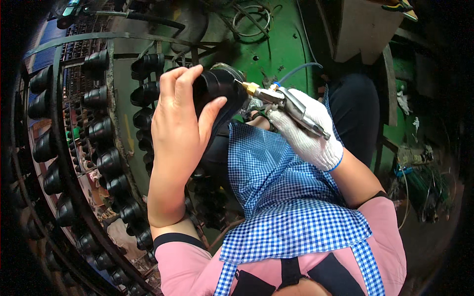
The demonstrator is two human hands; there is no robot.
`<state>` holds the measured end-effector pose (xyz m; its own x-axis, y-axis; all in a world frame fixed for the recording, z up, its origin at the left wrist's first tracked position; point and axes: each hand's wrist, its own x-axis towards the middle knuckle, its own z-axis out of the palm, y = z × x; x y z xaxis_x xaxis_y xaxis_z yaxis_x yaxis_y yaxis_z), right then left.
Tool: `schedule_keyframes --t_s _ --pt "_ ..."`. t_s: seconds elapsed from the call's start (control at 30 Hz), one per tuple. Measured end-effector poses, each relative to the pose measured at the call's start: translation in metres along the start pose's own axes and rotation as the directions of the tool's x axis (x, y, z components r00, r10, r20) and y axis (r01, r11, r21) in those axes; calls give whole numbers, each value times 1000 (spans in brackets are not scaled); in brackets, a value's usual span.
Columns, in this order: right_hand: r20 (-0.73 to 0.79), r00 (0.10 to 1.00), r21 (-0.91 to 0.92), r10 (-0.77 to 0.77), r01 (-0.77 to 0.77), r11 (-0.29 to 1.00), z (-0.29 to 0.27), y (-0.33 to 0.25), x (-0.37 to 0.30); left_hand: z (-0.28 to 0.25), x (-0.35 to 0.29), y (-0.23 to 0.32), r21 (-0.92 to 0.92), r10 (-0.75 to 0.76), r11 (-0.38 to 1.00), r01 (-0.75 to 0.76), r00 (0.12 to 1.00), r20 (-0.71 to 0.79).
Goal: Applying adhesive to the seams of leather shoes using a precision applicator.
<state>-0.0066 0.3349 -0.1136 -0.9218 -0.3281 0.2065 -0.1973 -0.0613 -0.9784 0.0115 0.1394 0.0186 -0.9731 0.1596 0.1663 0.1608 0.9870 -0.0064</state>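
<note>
A black leather shoe (222,85) is in front of me, gripped by my bare left hand (178,116), whose fingers and thumb reach around its left side. My right hand (310,132), in a white knitted glove, is closed on a metal spray gun (295,104). The gun's brass nozzle (251,89) points left at the shoe, its thin tip close to the upper; I cannot tell whether it touches. From the gun's top a thin blue air hose (298,67) runs up and right. My palm hides part of the shoe's left side.
Curved metal racks (57,111) on the left carry many black shoes (108,161). A coiled cable (269,19) lies on the green floor (291,47). At the upper right stands a pale box-like piece (368,29). A blue checked apron (276,182) covers my lap.
</note>
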Motion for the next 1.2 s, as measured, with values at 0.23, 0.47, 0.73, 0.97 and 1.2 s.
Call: schedule_keyframes --t_s 0.23,0.47,0.73,0.97,1.2 --pt "-65 998 83 0 5 997 27 13 21 3 24 -15 200 -89 976 86 996 4" --pt "-66 998 93 -18 24 995 53 18 31 5 39 -45 286 -185 941 180 983 -9" --pt "-74 986 45 -150 154 987 63 14 13 1 40 -71 182 -418 898 401 906 68" --pt "51 990 1 -131 131 991 47 -1 -8 4 26 -82 -39 -481 876 480 876 -23" --pt "202 977 -79 -61 79 994 32 -9 -28 1 20 -85 -199 -288 944 265 953 -95"
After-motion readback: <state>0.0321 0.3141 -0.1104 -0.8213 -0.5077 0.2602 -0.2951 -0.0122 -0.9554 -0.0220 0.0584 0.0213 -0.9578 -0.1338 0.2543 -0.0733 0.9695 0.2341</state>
